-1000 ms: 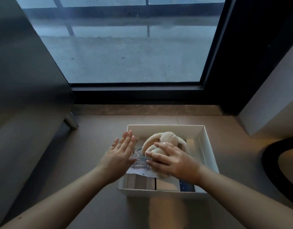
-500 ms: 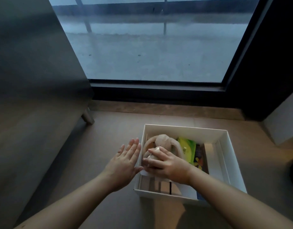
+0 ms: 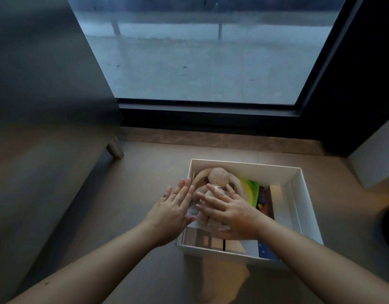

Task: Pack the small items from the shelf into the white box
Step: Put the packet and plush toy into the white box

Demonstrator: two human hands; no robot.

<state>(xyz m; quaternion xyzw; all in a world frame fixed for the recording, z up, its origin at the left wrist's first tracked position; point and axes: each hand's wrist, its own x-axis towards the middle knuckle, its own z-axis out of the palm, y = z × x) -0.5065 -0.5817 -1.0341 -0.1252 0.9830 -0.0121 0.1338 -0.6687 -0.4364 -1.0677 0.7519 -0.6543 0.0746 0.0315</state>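
A white box (image 3: pixel 307 207) stands on the brown floor in front of me. In its left half lies a beige plush rabbit (image 3: pixel 217 177) with long ears. My right hand (image 3: pixel 230 210) lies flat on the rabbit's body, fingers spread and straight. At the box's left wall my left hand (image 3: pixel 172 210) rests with straight fingers, touching the wall's outer side and rim. Under the rabbit are a printed paper (image 3: pixel 192 210), a green and yellow packet (image 3: pixel 250 189) and small cartons (image 3: pixel 202 238) along the near wall.
A dark cabinet (image 3: pixel 46 106) on short legs fills the left side. Behind the box, a large window (image 3: pixel 206 51) with a black frame reaches down to a low sill. A pale wall block (image 3: pixel 377 154) stands at the right.
The view has swung left, so the box now sits further right. My right hand has flattened onto the rabbit, and the green packet has come into sight. My left hand has stayed at the box's left wall.
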